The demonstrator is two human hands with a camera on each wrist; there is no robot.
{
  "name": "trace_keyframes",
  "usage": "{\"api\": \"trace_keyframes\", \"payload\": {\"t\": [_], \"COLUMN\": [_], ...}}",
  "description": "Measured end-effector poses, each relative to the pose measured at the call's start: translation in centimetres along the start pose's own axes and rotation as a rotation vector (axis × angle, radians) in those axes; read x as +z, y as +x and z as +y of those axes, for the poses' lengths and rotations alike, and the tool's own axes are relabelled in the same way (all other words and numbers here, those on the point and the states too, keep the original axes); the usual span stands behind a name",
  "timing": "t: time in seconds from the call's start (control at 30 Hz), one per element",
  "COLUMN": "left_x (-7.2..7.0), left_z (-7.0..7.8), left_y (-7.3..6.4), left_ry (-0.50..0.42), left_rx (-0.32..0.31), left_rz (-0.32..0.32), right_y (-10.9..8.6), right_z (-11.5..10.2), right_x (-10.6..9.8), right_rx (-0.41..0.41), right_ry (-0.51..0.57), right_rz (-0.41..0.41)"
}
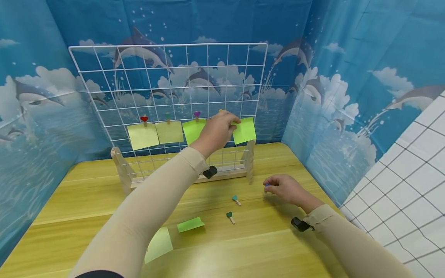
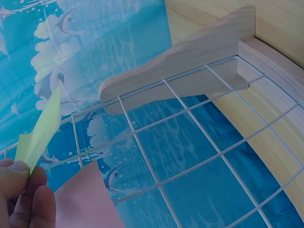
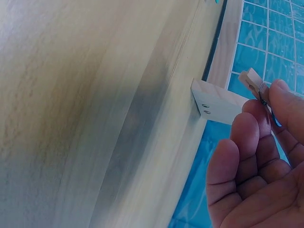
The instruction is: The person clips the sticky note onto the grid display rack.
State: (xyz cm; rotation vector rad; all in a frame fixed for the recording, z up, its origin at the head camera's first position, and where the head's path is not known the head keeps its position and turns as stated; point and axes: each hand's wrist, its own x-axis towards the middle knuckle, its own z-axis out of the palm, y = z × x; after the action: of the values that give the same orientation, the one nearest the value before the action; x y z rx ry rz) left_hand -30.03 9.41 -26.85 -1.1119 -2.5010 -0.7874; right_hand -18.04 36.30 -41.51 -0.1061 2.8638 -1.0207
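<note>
My left hand pinches the edge of a bright green sticky note, held against the right side of a white wire grid. In the left wrist view this note appears edge-on between thumb and fingers. Over the table, right of the grid's stand, my right hand holds a small wooden clothespin between thumb and index finger. A blue piece shows on it. Along the grid hang two pale yellow notes and a green one, under heart-topped clothespins. A pinkish sheet is below the left hand's note.
Two clothespins with teal and green tops lie on the wooden table. Nearer me are a curled green note and a pale yellow note, partly behind my left arm. A second white grid leans at right.
</note>
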Motion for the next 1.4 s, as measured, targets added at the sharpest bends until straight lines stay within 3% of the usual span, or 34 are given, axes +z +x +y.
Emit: {"api": "trace_keyframes", "payload": {"t": [0.23,0.83,1.4], "left_x": [0.3,0.9,1.0], "left_z": [0.2,1.0,1.6], "left_y": [0.5,1.4,1.6], "left_ry": [0.031,-0.045,0.028], "left_rx": [-0.031,-0.187,-0.239], "left_rz": [0.011,0.117,0.128], "right_y": [0.0,-0.3,-0.9], "right_z": [0.0,-0.5,-1.6], "right_x": [-0.4,-1.9,-2.7], "right_rx": [0.005,-0.017,-0.072], "right_ry": [0.004,0.011,0.072], "right_rz": [0.000,0.056,0.074]}}
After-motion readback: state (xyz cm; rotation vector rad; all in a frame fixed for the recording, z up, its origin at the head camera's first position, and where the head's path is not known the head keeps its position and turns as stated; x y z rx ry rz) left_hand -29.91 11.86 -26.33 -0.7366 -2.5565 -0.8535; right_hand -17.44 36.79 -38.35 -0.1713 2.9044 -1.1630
